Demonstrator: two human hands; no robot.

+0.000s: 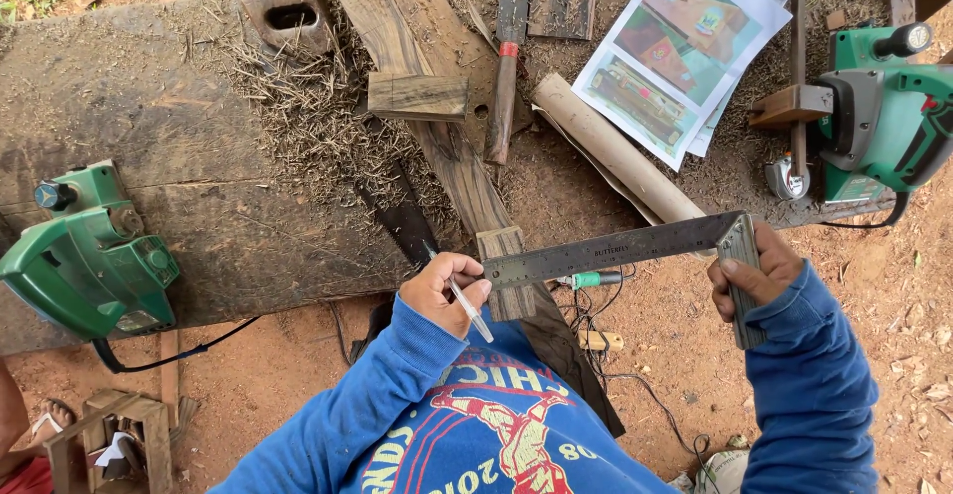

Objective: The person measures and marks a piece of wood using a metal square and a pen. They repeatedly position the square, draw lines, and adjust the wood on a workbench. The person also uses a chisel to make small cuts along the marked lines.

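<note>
My left hand (pixel 444 290) holds a white pen (pixel 467 305) and presses on the blade end of a metal try square (pixel 615 249). My right hand (pixel 747 274) grips the square's handle at the right. The blade lies across the near end of a long, narrow wooden piece (pixel 467 171) that runs diagonally from the top of the workbench toward me. A small wooden block (pixel 418 96) rests across that piece farther up. Both arms wear blue sleeves.
A rough plank workbench (pixel 149 127) is strewn with shavings. A green power tool (pixel 89 256) sits at the left, another (pixel 879 107) at the right. Printed picture sheets (pixel 685 47), a rolled paper tube (pixel 615 151), a chisel-like tool (pixel 508 67) and a screwdriver (pixel 588 280) lie nearby.
</note>
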